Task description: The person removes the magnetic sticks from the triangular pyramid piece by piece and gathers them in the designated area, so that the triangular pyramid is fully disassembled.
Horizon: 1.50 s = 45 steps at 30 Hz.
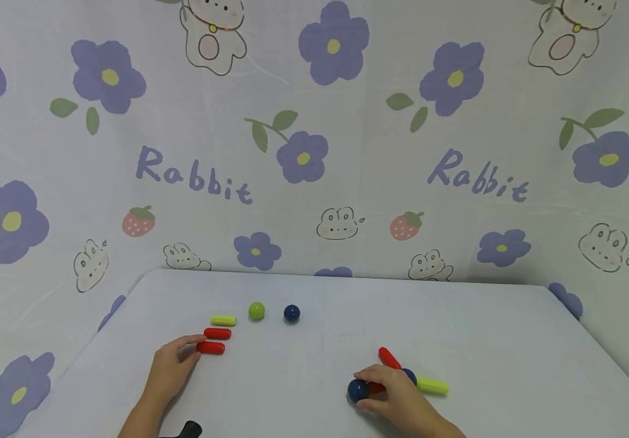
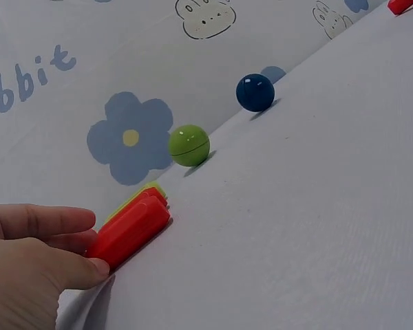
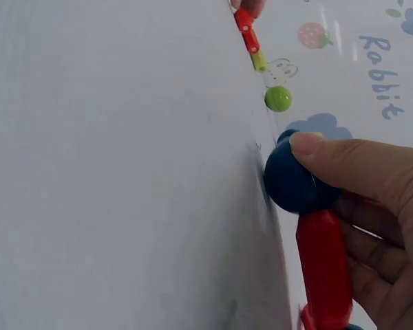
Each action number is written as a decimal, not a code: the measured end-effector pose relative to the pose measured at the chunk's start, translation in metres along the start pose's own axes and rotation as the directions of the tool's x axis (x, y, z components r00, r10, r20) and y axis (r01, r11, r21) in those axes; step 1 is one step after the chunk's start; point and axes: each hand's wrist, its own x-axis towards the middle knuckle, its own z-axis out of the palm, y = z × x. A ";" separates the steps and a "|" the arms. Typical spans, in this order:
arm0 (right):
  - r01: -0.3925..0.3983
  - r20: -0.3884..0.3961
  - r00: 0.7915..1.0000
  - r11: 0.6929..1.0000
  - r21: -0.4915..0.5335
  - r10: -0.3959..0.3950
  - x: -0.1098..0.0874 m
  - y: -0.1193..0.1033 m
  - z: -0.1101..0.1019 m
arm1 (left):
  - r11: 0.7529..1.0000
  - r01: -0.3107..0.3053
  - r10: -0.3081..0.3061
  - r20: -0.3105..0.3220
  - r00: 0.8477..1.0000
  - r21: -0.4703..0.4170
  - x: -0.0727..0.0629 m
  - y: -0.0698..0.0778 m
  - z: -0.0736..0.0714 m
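My left hand (image 1: 169,368) pinches the left end of the nearer red rod (image 1: 213,348) between thumb and fingers. Just behind it lie another red rod (image 1: 218,333) and a yellow-green rod (image 1: 223,320). At the right front, my right hand (image 1: 402,398) grips a dark blue ball (image 1: 356,390) between thumb and fingers. A red rod (image 3: 323,265) runs from this ball toward a second blue ball (image 1: 410,375), partly hidden by the hand. Another red rod (image 1: 389,358) and a yellow-green rod (image 1: 432,386) reach out from that second ball.
A green ball (image 1: 257,311) and a loose dark blue ball (image 1: 291,313) stand toward the back of the white table (image 1: 303,377). A black object (image 1: 190,429) pokes in at the bottom edge. Behind the table hangs a printed cloth (image 1: 369,201).
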 end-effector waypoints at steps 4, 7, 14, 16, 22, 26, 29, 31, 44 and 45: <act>0.020 -0.034 0.999 0.998 -0.068 -0.023 -0.003 0.001 -0.008 | 1.000 -0.012 0.012 -0.015 1.000 -0.005 -0.001 0.002 0.001; 0.037 -0.073 0.996 0.992 -0.121 -0.046 -0.005 0.004 -0.012 | 0.998 -0.056 0.054 -0.067 0.996 -0.022 -0.002 0.004 0.002; 0.042 -0.064 0.997 0.987 -0.157 -0.053 -0.004 0.006 -0.012 | 0.981 -0.169 0.147 -0.216 0.965 -0.090 -0.009 0.025 0.005; 0.048 -0.059 0.997 0.986 -0.159 -0.058 -0.004 0.006 -0.011 | 0.976 -0.194 0.168 -0.218 0.961 -0.102 -0.011 0.035 0.007; 0.070 -0.028 0.997 0.987 -0.143 -0.075 -0.004 0.000 -0.007 | 0.922 -0.382 0.370 -0.147 0.918 -0.068 -0.019 0.065 0.023; 0.071 -0.001 0.997 0.990 -0.125 -0.071 -0.004 -0.004 -0.004 | 0.859 -0.511 0.511 0.006 0.859 -0.027 -0.029 0.085 0.039; 0.078 0.020 0.997 0.991 -0.112 -0.076 -0.004 -0.007 0.001 | 0.837 -0.545 0.546 0.149 0.824 -0.053 -0.040 0.101 0.050; 0.079 0.043 0.996 0.992 -0.100 -0.075 -0.004 -0.010 0.003 | 0.835 -0.543 0.549 0.221 0.806 -0.091 -0.047 0.111 0.056; 0.025 0.126 0.992 0.996 -0.081 -0.015 -0.002 -0.024 0.012 | 0.868 -0.452 0.497 0.405 0.768 -0.207 -0.078 0.145 0.086; 0.031 0.128 0.992 0.996 -0.085 -0.019 -0.002 -0.024 0.013 | 0.872 -0.441 0.488 0.404 0.774 -0.211 -0.079 0.146 0.088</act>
